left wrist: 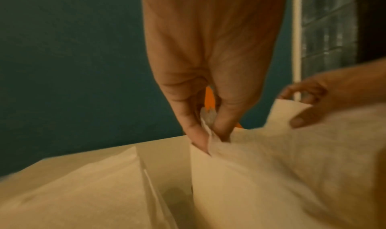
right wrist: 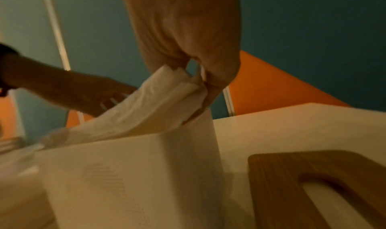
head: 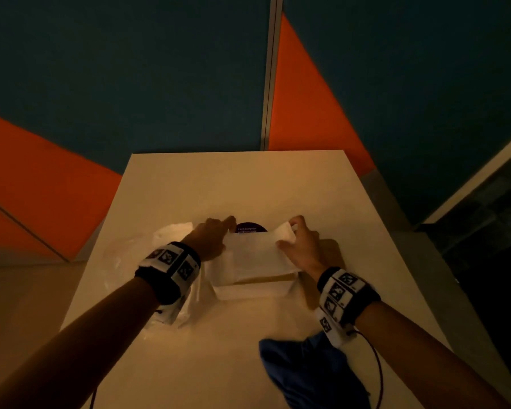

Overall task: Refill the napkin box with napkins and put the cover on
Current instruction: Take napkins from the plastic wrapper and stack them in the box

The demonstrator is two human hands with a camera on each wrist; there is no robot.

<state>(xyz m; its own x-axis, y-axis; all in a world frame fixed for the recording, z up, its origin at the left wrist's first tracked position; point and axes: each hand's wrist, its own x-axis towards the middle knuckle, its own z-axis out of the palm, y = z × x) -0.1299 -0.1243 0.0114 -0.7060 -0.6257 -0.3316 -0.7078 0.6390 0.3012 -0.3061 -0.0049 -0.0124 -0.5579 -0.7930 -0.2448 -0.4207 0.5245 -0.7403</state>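
A white napkin box [head: 250, 290] stands open in the middle of the table, seen close in the right wrist view [right wrist: 125, 174]. A stack of white napkins [head: 257, 252] lies across its top. My left hand [head: 213, 234] pinches the stack's left far corner [left wrist: 208, 133]. My right hand [head: 300, 240] grips the right end, which is bent upward [right wrist: 173, 92]. The wooden cover [right wrist: 313, 183] with an oval slot lies flat on the table to the right of the box [head: 334, 252].
A clear plastic napkin wrapper [head: 160, 246] lies left of the box. A dark blue cloth [head: 310, 373] sits at the near right. A dark round sticker [head: 248, 227] is behind the box. Teal and orange wall panels stand behind the table [head: 219, 181].
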